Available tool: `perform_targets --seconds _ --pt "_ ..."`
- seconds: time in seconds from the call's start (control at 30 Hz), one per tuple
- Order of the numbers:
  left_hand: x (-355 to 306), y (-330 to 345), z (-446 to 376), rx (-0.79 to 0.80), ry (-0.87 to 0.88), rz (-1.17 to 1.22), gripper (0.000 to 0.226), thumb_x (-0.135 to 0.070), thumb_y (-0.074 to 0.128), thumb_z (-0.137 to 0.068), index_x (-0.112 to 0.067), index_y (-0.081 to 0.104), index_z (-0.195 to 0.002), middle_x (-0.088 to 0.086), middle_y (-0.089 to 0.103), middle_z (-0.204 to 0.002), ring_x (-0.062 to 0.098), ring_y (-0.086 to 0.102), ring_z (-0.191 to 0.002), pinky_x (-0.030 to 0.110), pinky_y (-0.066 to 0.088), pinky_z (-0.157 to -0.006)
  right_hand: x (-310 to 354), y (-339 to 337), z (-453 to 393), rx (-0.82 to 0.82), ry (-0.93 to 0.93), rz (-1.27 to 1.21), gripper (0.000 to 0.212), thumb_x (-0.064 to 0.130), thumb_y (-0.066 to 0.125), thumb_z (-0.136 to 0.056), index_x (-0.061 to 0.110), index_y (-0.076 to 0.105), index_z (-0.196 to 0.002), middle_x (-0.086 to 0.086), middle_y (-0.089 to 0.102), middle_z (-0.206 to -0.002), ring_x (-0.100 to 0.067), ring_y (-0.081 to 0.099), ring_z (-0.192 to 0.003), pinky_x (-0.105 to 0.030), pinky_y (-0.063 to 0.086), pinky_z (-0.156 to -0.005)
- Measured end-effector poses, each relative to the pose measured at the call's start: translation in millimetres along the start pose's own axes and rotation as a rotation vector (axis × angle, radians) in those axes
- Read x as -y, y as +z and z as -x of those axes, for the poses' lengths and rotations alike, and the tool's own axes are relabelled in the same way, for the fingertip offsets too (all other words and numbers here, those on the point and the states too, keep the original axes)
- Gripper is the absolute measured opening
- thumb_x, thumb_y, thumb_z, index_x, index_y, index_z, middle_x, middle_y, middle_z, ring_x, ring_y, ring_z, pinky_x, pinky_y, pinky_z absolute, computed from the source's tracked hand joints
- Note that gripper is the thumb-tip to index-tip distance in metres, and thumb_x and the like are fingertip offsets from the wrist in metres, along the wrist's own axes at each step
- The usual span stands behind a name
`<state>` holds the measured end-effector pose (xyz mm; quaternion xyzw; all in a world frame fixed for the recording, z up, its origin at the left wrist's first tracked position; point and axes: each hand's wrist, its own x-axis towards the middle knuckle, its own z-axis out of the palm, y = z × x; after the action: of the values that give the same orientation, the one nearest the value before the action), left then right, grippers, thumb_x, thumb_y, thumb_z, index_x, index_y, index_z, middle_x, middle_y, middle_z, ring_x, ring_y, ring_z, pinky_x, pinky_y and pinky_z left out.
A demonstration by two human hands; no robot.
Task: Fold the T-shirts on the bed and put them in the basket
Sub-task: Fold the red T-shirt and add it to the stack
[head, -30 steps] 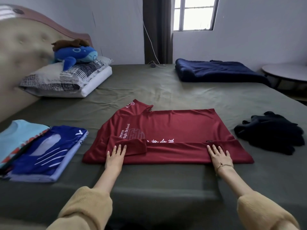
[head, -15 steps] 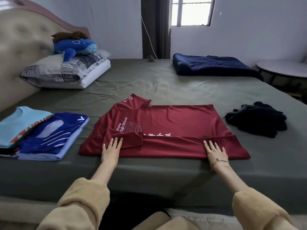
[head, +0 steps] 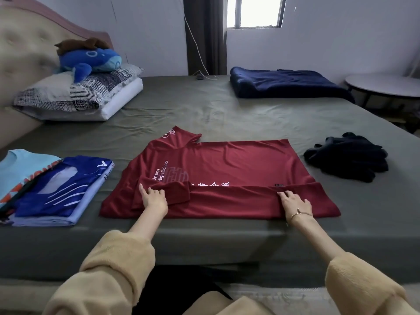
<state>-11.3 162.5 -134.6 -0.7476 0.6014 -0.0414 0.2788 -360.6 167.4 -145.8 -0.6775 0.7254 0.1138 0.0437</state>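
Note:
A dark red T-shirt (head: 227, 164) with white lettering lies spread near the front edge of the bed, its near side folded over in a long band. My left hand (head: 154, 198) is on the folded-in sleeve at the band's left end, fingers curled into the cloth. At the band's right end my right hand (head: 294, 202), with a thin bracelet, curls its fingers over the fold's edge. Two folded shirts, royal blue (head: 59, 189) and light blue (head: 20, 167), lie at the left. A crumpled black garment (head: 347, 160) lies at the right. No basket is in view.
The bed has an olive sheet (head: 204, 114). Pillows (head: 75, 96) with a blue plush toy (head: 91, 60) sit by the headboard at far left. A folded navy blanket (head: 286, 85) lies at the far right. A round table (head: 384, 85) stands beside the bed.
Both hands lay flat on the folded band before; now their fingers have curled into the cloth at the fold's edge. The camera has pulled back from the bed.

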Motion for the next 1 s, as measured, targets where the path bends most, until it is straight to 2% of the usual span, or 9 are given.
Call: perform_targets --seconds 0.07,0.17,0.3,0.43,0.57,0.73,0.9,1.0 --pt "-7 -16 -2 0.017 -0.007 -0.042 0.043 -0.016 0.035 -0.097 -0.012 0.039 -0.14 0.004 0.043 -0.143 0.023 0.032 -0.138 0.057 0.001 -0.114 0 -3 -7 -0.111 0.038 -0.029 0.06 0.012 0.062 -0.085 0.019 0.033 -0.138 -0.001 0.039 -0.137 -0.017 0.036 -0.13 -0.036 0.037 -0.1" --pt "-17 -30 -7 -0.056 -0.024 -0.039 0.04 -0.014 0.041 -0.095 -0.016 0.05 -0.134 0.003 0.05 -0.138 0.024 0.038 -0.134 0.057 0.004 -0.115 -6 -3 -18 -0.222 0.063 -0.074 0.037 0.011 0.047 -0.092 0.016 0.038 -0.127 0.001 0.044 -0.131 -0.015 0.04 -0.125 -0.034 0.04 -0.095" --pt "-32 -33 -14 -0.192 -0.033 0.059 0.04 -0.01 0.048 -0.092 -0.011 0.049 -0.131 0.006 0.052 -0.134 0.023 0.043 -0.129 0.049 0.019 -0.114 -22 3 -32 -0.228 0.031 -0.107 0.043 0.006 0.038 -0.092 0.014 0.034 -0.134 0.002 0.042 -0.138 -0.014 0.038 -0.13 -0.034 0.034 -0.103" --pt "-50 -37 -19 -0.307 -0.018 0.144 0.037 -0.008 0.049 -0.092 -0.009 0.047 -0.129 0.006 0.055 -0.129 0.021 0.048 -0.124 0.039 0.031 -0.106 -26 5 -44 -0.276 0.089 -0.046 0.031 0.013 0.04 -0.094 0.017 0.042 -0.124 0.001 0.047 -0.125 -0.016 0.044 -0.12 -0.033 0.042 -0.092" --pt "-60 -41 -28 -0.362 -0.018 0.193 0.032 -0.012 0.051 -0.093 -0.01 0.048 -0.124 0.005 0.056 -0.125 0.02 0.05 -0.12 0.037 0.035 -0.102 -20 -4 -59 -0.294 0.045 -0.022 0.032 0.013 0.052 -0.089 0.015 0.048 -0.121 -0.002 0.045 -0.127 -0.018 0.042 -0.122 -0.034 0.041 -0.095" --pt "-77 -66 -66 -0.408 0.072 0.251 0.035 -0.022 0.056 -0.091 -0.012 0.045 -0.123 0.004 0.054 -0.126 0.02 0.048 -0.121 0.037 0.036 -0.101 -7 -26 -108 -0.268 -0.044 -0.085 0.034 0.012 0.054 -0.088 0.013 0.044 -0.121 -0.002 0.044 -0.127 -0.018 0.042 -0.123 -0.035 0.041 -0.093" --pt "-91 -84 -114 -0.383 0.171 0.298 0.038 -0.018 0.054 -0.09 -0.01 0.043 -0.125 0.005 0.049 -0.129 0.022 0.043 -0.124 0.038 0.037 -0.1 4 -38 -162 -0.241 -0.1 -0.094 0.041 0.01 0.053 -0.088 0.011 0.038 -0.127 -0.002 0.044 -0.13 -0.018 0.042 -0.125 -0.037 0.041 -0.094" --pt "-91 -92 -150 -0.371 0.177 0.304 0.04 -0.015 0.055 -0.089 -0.009 0.041 -0.126 0.006 0.047 -0.129 0.022 0.043 -0.124 0.039 0.038 -0.099 7 -44 -197 -0.221 -0.103 -0.085 0.049 0.008 0.053 -0.088 0.011 0.034 -0.133 -0.004 0.038 -0.139 -0.019 0.04 -0.127 -0.04 0.041 -0.095"
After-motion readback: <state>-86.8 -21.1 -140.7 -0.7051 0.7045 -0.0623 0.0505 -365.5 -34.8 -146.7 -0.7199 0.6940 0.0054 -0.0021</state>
